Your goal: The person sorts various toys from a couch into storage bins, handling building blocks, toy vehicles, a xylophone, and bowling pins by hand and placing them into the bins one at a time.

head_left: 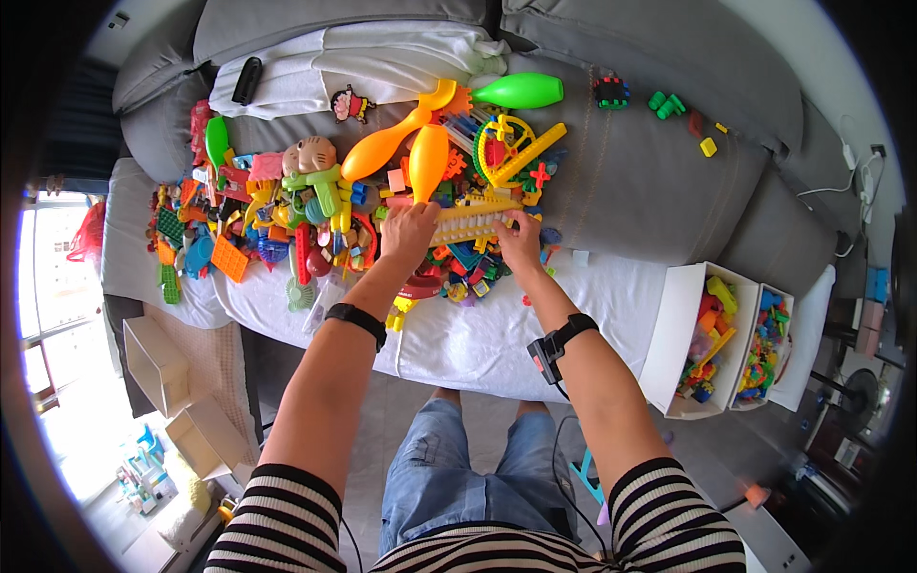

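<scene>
Head view: a pale ridged strip [468, 229] lay between both hands, over a heap of glossy plastic toys [229, 253].
Left hand [409, 234] and right hand [519, 239] had each a nearly closed grip on one end of the long, knobbly strip, the left fingers hiding its end. A smooth, rounded orange pin [429, 158] lay just beyond the left hand; around them spread soft white cloth [583, 325] and a padded grey sofa [611, 172], with toy-filled white boxes [666, 353] well to the right.
</scene>
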